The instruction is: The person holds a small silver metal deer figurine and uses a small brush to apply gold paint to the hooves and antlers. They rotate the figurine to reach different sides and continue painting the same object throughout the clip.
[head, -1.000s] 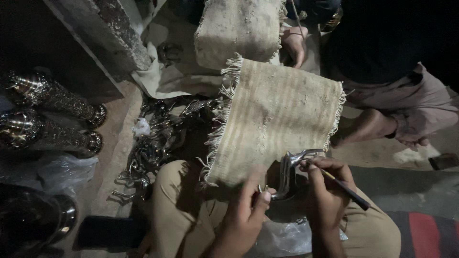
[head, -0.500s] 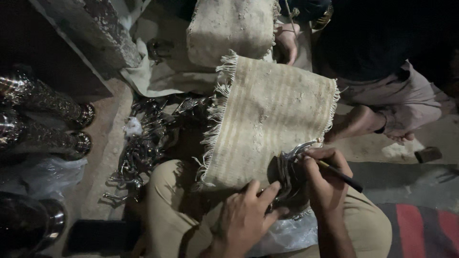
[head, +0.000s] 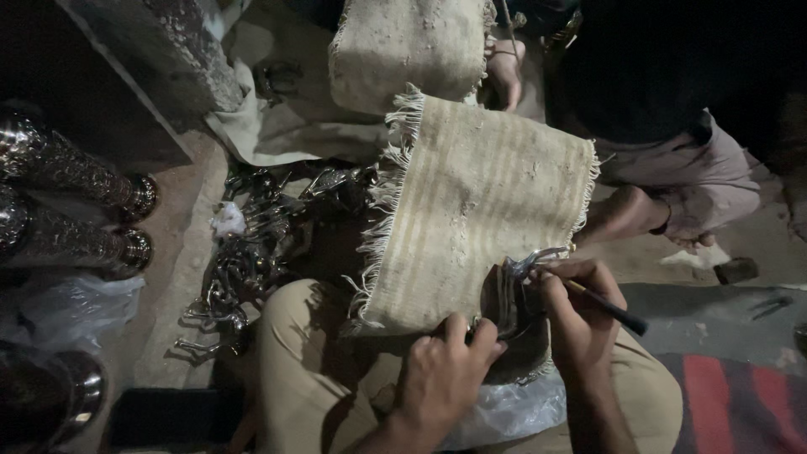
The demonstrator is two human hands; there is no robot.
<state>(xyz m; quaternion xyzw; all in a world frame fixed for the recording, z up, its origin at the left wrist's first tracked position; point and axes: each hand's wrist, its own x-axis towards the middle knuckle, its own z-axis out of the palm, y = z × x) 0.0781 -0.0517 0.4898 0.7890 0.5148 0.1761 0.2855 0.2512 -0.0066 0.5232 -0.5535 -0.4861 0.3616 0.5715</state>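
My left hand (head: 443, 370) grips the lower edge of a curved silver metal piece (head: 513, 294) that rests on my lap at the near end of a fringed beige mat (head: 471, 210). My right hand (head: 580, 315) holds a thin dark-handled tool (head: 609, 307) like a pen, its tip against the top of the metal piece. The mat lies over my knee, with crumpled clear plastic (head: 513, 408) under the piece.
A heap of small silver ornaments (head: 252, 252) lies on the floor at left, beside two tall embossed metal vases (head: 76, 210). Another person (head: 672, 160) sits opposite, a hand near a second beige mat (head: 403, 50). A red striped cloth (head: 740, 403) lies at right.
My left hand has shifted up and closed on the lower edge of the metal piece. The right hand keeps the tool at the piece's top. The view has drifted slightly.
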